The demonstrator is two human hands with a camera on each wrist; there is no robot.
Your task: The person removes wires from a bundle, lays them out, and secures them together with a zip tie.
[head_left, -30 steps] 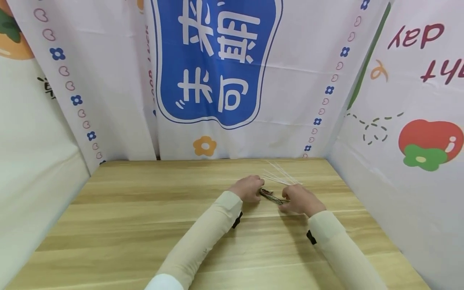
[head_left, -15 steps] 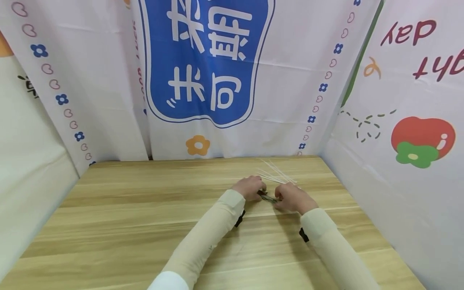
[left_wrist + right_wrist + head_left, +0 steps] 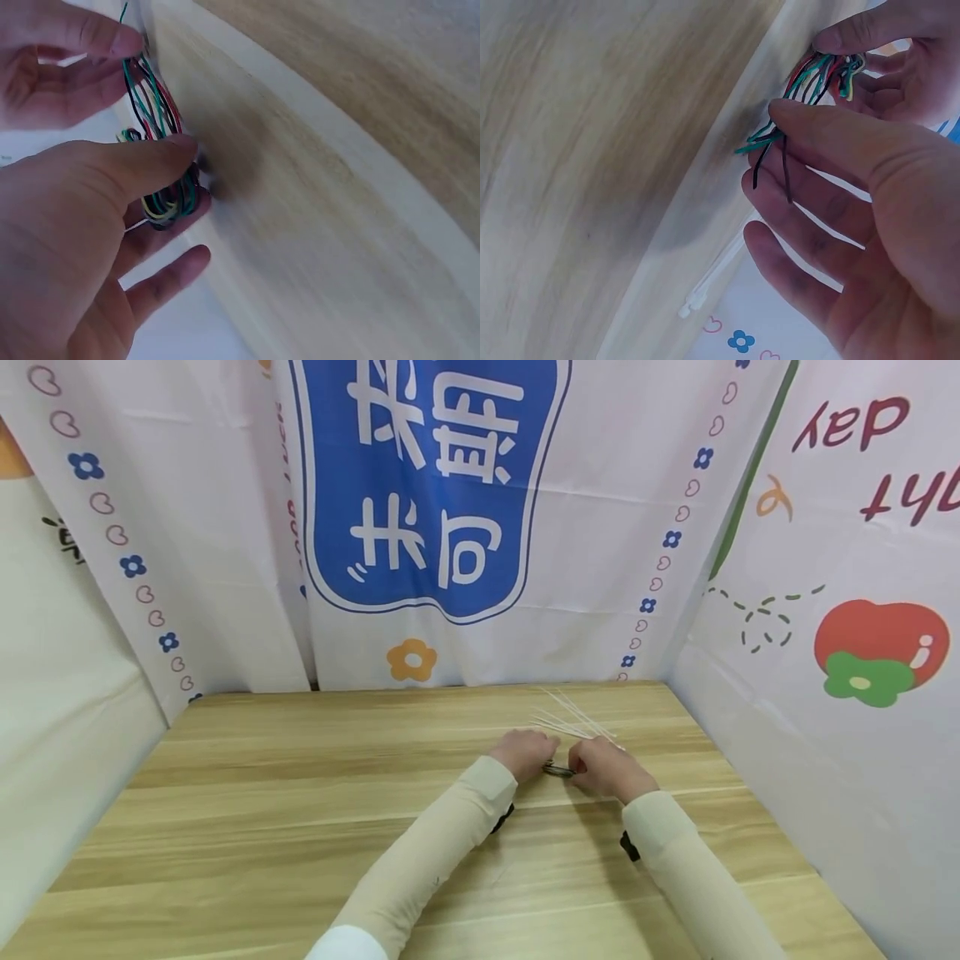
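A bundle of thin wires (image 3: 154,105) in green, black, red and yellow stretches between my two hands, close over the wooden table. My left hand (image 3: 523,753) pinches the looped end of it between thumb and fingers; the folded loops (image 3: 171,208) stick out below the thumb in the left wrist view. At the other end, my right hand (image 3: 609,768) pinches the wires between thumb and forefinger. Loose green and black wire ends (image 3: 757,161) poke out past the right fingertips. In the head view only a short dark stretch of wire shows between the hands.
Several thin white cable ties (image 3: 576,718) lie fanned out on the wooden table (image 3: 300,827) just behind my right hand. A printed cloth (image 3: 585,568) hangs along the table's back edge, with more cloth at both sides.
The hands have come closer together, the left moving right toward the right hand. The stretch of wire showing between them has shortened. The head view has shifted slightly.
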